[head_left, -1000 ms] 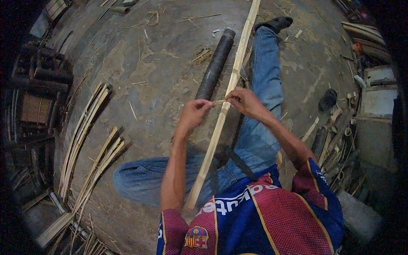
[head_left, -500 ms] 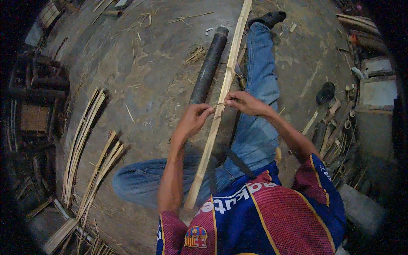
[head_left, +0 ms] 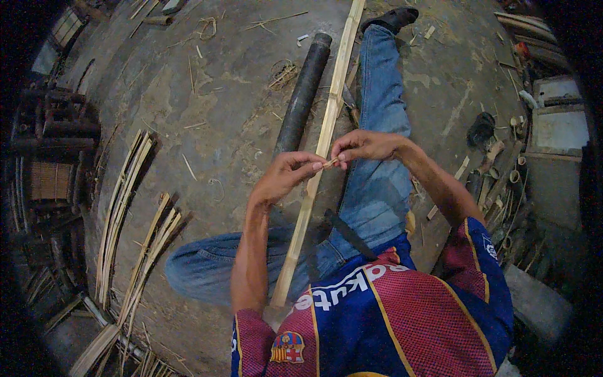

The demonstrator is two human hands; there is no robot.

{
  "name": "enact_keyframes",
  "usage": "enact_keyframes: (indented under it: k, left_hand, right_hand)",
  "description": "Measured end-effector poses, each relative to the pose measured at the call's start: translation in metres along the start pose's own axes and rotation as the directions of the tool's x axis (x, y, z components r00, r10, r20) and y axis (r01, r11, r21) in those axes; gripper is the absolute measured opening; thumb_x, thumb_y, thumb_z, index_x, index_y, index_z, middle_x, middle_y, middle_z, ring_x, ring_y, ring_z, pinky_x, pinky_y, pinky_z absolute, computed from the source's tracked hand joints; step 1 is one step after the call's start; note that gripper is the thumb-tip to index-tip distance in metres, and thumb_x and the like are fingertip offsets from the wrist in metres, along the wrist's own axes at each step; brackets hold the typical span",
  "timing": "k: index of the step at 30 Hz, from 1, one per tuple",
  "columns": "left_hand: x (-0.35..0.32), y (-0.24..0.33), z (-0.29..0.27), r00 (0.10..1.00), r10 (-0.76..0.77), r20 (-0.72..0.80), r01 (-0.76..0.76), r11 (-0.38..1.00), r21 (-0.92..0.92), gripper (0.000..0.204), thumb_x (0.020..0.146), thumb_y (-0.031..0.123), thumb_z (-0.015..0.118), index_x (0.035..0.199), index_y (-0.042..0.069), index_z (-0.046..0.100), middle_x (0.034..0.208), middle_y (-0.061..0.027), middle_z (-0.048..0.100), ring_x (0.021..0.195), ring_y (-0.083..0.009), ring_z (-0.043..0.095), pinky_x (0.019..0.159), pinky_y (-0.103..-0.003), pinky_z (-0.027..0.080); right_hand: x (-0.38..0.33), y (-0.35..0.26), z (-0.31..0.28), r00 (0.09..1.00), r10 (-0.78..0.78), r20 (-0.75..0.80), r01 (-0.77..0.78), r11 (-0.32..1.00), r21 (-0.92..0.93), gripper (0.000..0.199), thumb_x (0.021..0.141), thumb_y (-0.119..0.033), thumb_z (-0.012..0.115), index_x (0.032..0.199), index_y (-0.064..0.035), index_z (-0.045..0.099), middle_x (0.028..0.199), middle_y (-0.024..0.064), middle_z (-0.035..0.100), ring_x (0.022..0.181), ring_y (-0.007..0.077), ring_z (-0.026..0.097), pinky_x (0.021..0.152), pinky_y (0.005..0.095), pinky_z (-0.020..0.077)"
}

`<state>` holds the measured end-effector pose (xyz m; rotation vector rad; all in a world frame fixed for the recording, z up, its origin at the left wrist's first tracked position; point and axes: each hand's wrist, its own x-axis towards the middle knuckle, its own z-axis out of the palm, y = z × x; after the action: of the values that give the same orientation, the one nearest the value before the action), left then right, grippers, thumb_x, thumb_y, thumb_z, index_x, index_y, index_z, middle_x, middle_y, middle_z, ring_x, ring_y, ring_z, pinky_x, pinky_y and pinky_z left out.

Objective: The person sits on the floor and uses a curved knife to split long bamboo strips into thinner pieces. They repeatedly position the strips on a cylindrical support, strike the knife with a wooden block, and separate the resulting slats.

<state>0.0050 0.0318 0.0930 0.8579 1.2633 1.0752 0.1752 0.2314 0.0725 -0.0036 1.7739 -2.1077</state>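
A short, thin strand (head_left: 330, 164) sits between your two hands, right over a long pale strip (head_left: 334, 103) of split wood or bamboo. Whether the strand loops around that strip or only lies across it, you cannot tell from here. Your left hand (head_left: 286, 176) has thumb and forefinger pinching one end of the strand, just left of the strip. Your right hand (head_left: 369, 146) pinches the other end from the right, fingers curled, its tips nearly meeting those of the left.

The strip slants from the top edge of the view down beneath your fingertips and across your bent left leg (head_left: 204, 264), its near end close to your shirt (head_left: 339, 314). Your right leg (head_left: 383, 88) stretches forward beside it, ending in a dark shoe (head_left: 394, 19). Just left of the strip, a dark, round pole (head_left: 303, 94) lies on the concrete-like floor (head_left: 232, 107), with a tangle of fibres (head_left: 284, 73) near it.

Farther left lie two bundles of pale slats (head_left: 123, 210). Well to the right, a black rounded object (head_left: 481, 129) rests near some cut, hollow lengths (head_left: 515, 176).
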Motion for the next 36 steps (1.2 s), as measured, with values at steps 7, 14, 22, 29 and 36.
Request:
enact_keyframes:
  k: [7, 14, 22, 29, 36]
  left_hand:
    - [0.006, -0.025, -0.005, 0.994, -0.087, -0.073, 0.077, 0.989, -0.123, 0.023, 0.093, 0.023, 0.061, 0.104, 0.004, 0.068, 0.078, 0.0037, 0.061, 0.067, -0.0035, 0.047, 0.057, -0.022, 0.036]
    - [0.013, -0.033, 0.004, 0.971, -0.105, -0.215, 0.129, 0.987, 0.099, 0.024, 0.093, 0.024, 0.061, 0.101, 0.003, 0.068, 0.082, 0.0035, 0.063, 0.074, -0.0051, 0.052, 0.065, -0.022, 0.041]
    - [0.014, -0.02, 0.01, 0.957, 0.099, -0.274, -0.074, 0.992, 0.1, 0.023, 0.093, 0.023, 0.061, 0.101, 0.003, 0.067, 0.084, 0.0014, 0.065, 0.077, -0.0086, 0.056, 0.07, -0.025, 0.045]
    - [0.009, -0.008, 0.028, 0.845, 0.318, -0.43, 0.037, 0.767, 0.641, 0.012, 0.089, 0.016, 0.061, 0.099, 0.014, 0.068, 0.092, -0.0089, 0.067, 0.077, -0.0268, 0.065, 0.061, -0.036, 0.05]
    - [0.013, -0.025, 0.022, 0.771, 0.547, -0.325, -0.113, 0.621, 0.776, 0.032, 0.085, 0.021, 0.067, 0.116, 0.015, 0.059, 0.099, -0.0111, 0.065, 0.081, -0.0303, 0.065, 0.064, -0.04, 0.05]
  right_hand:
    - [0.014, 0.023, 0.03, 0.959, 0.085, -0.27, -0.059, 0.993, 0.105, 0.016, 0.095, -0.016, 0.052, 0.104, -0.0049, 0.058, 0.097, 0.0043, 0.061, 0.093, 0.0168, 0.059, 0.082, 0.033, 0.0464]
    - [0.019, 0.011, 0.071, 0.746, -0.387, -0.542, -0.443, 0.321, -0.837, 0.019, 0.093, -0.017, 0.05, 0.107, -0.0066, 0.058, 0.101, 0.0111, 0.057, 0.094, 0.0308, 0.058, 0.083, 0.0419, 0.0469]
    - [0.024, 0.028, 0.061, 0.715, -0.376, -0.589, -0.145, 0.745, -0.651, 0.019, 0.096, -0.022, 0.05, 0.098, -0.0041, 0.056, 0.087, 0.0135, 0.058, 0.084, 0.0318, 0.058, 0.067, 0.0409, 0.0461]
    - [0.034, 0.033, 0.073, 0.642, -0.048, -0.765, 0.086, 0.996, 0.01, 0.023, 0.098, -0.028, 0.05, 0.093, -0.0054, 0.052, 0.072, 0.0037, 0.049, 0.062, 0.016, 0.048, 0.054, 0.0332, 0.0388]
    - [0.018, 0.019, 0.066, 0.818, 0.22, -0.531, 0.195, 0.763, 0.616, 0.019, 0.1, -0.027, 0.048, 0.098, -0.0092, 0.051, 0.069, -0.0052, 0.036, 0.058, 0.0056, 0.034, 0.051, 0.0213, 0.0323]
